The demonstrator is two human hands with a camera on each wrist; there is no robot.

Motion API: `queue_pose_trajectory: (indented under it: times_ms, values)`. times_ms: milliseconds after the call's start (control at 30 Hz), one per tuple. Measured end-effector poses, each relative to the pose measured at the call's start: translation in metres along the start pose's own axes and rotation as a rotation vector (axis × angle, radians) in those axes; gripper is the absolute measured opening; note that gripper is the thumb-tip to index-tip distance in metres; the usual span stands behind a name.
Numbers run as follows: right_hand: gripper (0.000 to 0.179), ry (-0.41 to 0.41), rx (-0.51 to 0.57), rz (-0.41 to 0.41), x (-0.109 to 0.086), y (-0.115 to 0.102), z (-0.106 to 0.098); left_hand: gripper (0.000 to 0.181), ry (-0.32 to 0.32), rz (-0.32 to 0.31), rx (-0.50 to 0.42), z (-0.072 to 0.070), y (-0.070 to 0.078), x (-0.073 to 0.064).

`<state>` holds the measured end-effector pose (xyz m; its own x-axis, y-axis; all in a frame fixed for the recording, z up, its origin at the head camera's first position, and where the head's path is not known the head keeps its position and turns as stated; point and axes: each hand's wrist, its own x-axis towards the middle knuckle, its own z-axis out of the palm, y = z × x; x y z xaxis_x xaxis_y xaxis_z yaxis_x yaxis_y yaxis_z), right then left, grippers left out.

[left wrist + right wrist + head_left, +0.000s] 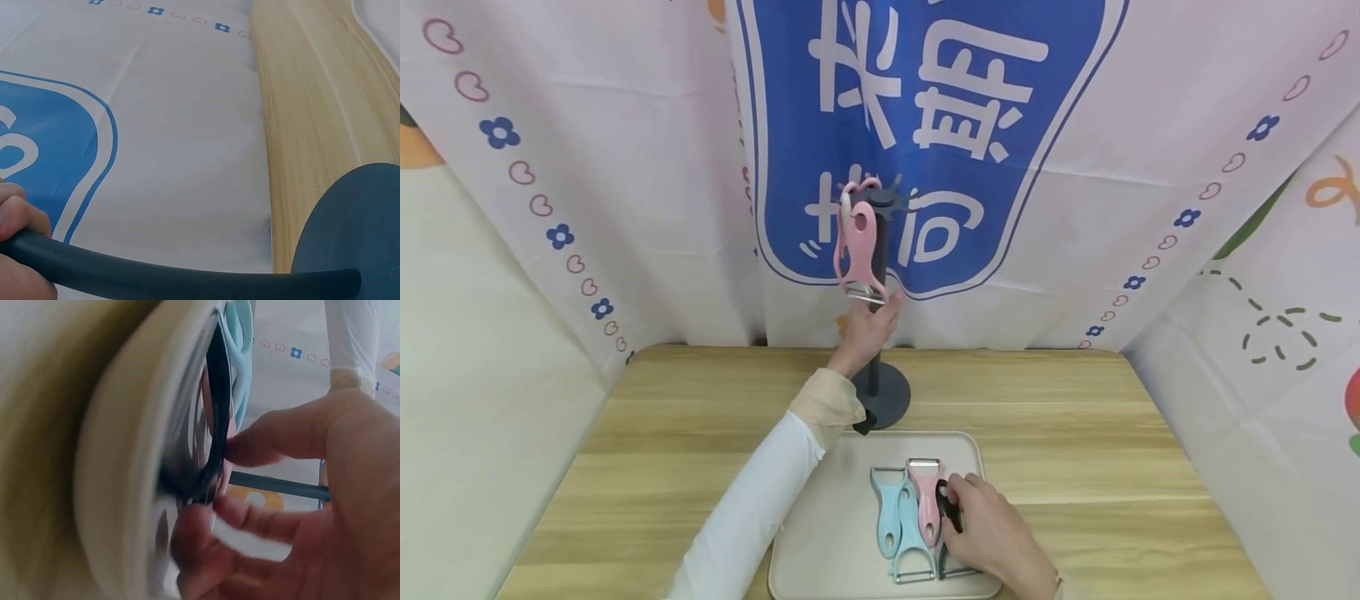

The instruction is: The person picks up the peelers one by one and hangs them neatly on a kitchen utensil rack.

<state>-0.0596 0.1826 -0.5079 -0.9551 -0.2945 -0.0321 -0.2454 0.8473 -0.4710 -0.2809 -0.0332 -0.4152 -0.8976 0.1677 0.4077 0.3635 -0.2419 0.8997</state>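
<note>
My left hand point(865, 335) grips the dark post of a rack point(882, 250) standing at the back of the table. In the left wrist view its fingers curl round the post point(156, 280), which runs to the round base point(350, 219). Pink peelers point(860, 254) hang from the rack's hooks. On a beige tray point(823, 525) my right hand point(996, 529) pinches the handle of a black peeler point(950, 507). Left of it lie a pink peeler point(927, 493) and two light blue peelers point(889, 510), side by side. The right wrist view shows the thumb and fingers at the black peeler point(219, 394).
The wooden table point(1075, 467) ends at a printed white curtain point(1022, 308) right behind the rack. A small black piece point(865, 423) sits by the rack's base, near the tray's back edge. My left forearm point(752, 500) crosses over the tray's left side.
</note>
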Motion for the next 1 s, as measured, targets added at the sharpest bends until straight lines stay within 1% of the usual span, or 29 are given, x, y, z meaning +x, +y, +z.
queue_pose_trajectory:
  times_ms: [67,167,267,367,533,667,800,900,1000]
  values:
    - [0.023,-0.010,-0.004,0.042,0.000,-0.002,0.001,0.042,0.001,0.005,0.013,-0.001,0.000,0.000]
    - [0.030,-0.020,0.002,0.087,0.000,-0.005,0.002,0.040,-0.010,0.032,0.046,-0.002,-0.001,0.000]
    - [0.035,-0.015,-0.002,0.104,0.001,-0.009,0.003,0.038,-0.021,0.070,0.062,-0.002,-0.001,0.001]
    - [0.038,-0.016,-0.004,0.118,0.002,-0.011,0.004,0.038,-0.032,0.084,0.063,-0.003,0.000,0.001]
    - [0.039,-0.019,0.001,0.142,0.003,-0.010,0.005,0.038,-0.056,0.071,0.073,-0.003,0.002,0.000]
    - [0.039,-0.015,0.012,0.144,0.001,-0.009,0.004,0.038,-0.047,0.049,0.076,-0.005,0.002,0.000]
    - [0.040,-0.007,0.019,0.158,-0.001,-0.009,0.003,0.037,-0.043,0.054,0.086,-0.006,0.000,-0.001]
    - [0.039,0.018,0.012,0.164,-0.003,-0.009,0.001,0.037,-0.048,0.062,0.082,-0.005,0.000,0.000]
    - [0.038,0.058,0.000,0.169,-0.004,-0.010,-0.004,0.038,-0.050,0.056,0.078,-0.003,0.000,0.000]
